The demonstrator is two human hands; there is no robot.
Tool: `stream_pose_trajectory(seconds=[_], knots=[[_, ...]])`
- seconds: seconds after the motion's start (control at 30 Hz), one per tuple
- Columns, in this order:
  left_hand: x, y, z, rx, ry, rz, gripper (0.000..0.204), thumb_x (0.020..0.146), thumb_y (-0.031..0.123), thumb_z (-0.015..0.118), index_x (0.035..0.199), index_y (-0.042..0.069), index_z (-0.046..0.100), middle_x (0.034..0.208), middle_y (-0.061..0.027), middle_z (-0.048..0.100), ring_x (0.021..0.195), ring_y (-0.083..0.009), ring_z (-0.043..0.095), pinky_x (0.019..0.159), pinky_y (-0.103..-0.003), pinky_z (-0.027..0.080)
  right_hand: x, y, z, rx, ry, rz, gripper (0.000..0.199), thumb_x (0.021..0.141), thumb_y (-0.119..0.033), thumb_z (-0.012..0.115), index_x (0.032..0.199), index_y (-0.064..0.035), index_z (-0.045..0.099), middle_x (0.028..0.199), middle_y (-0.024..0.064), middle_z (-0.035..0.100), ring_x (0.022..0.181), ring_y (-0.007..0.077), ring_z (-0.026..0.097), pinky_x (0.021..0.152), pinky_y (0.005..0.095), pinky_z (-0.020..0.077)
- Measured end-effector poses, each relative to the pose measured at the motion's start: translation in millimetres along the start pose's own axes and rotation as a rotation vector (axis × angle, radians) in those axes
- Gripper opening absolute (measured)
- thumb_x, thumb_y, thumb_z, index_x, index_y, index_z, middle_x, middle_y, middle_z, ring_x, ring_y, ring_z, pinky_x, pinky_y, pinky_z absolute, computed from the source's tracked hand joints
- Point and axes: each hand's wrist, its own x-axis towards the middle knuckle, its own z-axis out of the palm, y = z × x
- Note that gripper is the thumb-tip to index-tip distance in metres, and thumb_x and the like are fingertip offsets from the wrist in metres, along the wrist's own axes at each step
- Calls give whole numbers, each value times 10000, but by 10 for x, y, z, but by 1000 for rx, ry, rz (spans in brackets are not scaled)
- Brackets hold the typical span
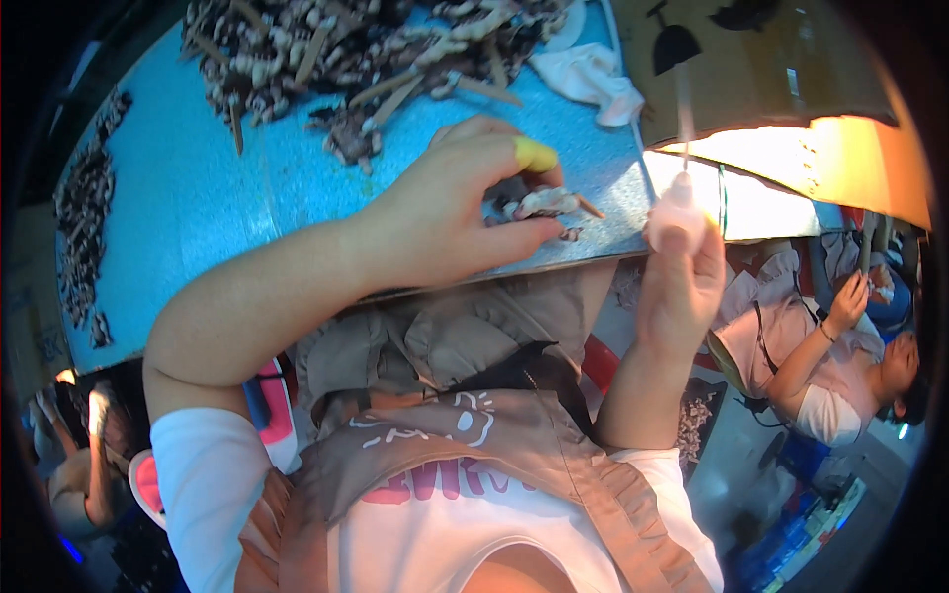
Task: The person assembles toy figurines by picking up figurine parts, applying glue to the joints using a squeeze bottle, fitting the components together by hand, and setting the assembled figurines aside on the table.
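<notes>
My left hand [465,193] rests at the near edge of the blue table [267,198], a yellow cover on one fingertip. Between its thumb and fingers is a small black-and-white piece [544,203] with a thin brown tip; its kind is unclear. To the right, my right hand [682,287] is raised, closed round a whitish squeeze bottle [676,219] whose long thin nozzle points up. Motion blurs the bottle somewhat. Beyond my left hand lies a large heap of similar dark-and-white pieces [326,54] with flat brown sticks among them.
More small pieces [84,227] line the table's far left edge. A crumpled white cloth [591,84] lies at the back right, near brown cardboard [791,79]. One person [811,366] sits at the right, holding something small; another [84,455] is at the lower left.
</notes>
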Motion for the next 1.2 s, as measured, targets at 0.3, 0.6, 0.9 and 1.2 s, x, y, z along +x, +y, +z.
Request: stream_pose_trajectory(seconds=[0.3, 0.6, 0.9, 1.2], knots=[[-26, 101, 27, -262, -105, -60, 306, 740, -11, 658, 1021, 13, 540, 949, -75, 545, 887, -160, 541, 802, -272, 419, 275, 127, 160, -851, -179, -325, 282, 708, -136, 717, 921, -19, 573, 893, 113, 588, 848, 277, 561, 754, 352, 434], [-77, 108, 52, -798, -137, -349, 288, 814, -44, 578, 1098, -3, 550, 1083, -77, 511, 1003, -155, 510, 886, -279, 394, 534, -92, -71, -725, -28, -460, 101, 728, -93, 648, 799, -34, 608, 779, 105, 616, 746, 276, 590, 720, 365, 465], [8, 109, 67, -688, -205, -281, 324, 821, -21, 592, 1141, -5, 541, 1119, -90, 497, 1044, -163, 496, 914, -285, 384, 2445, 741, -706, -1323, 21, -364, 199, 832, -186, 542, 968, -55, 605, 797, 123, 639, 771, 256, 620, 695, 358, 475], [-82, 209, 85, -719, -151, -287, 269, 822, 16, 613, 1087, -13, 573, 1018, -81, 543, 946, -144, 528, 835, -257, 415, 1989, 108, -638, -953, -164, -106, 219, 843, -188, 535, 976, -34, 614, 748, 74, 636, 713, 149, 596, 645, 290, 475]])
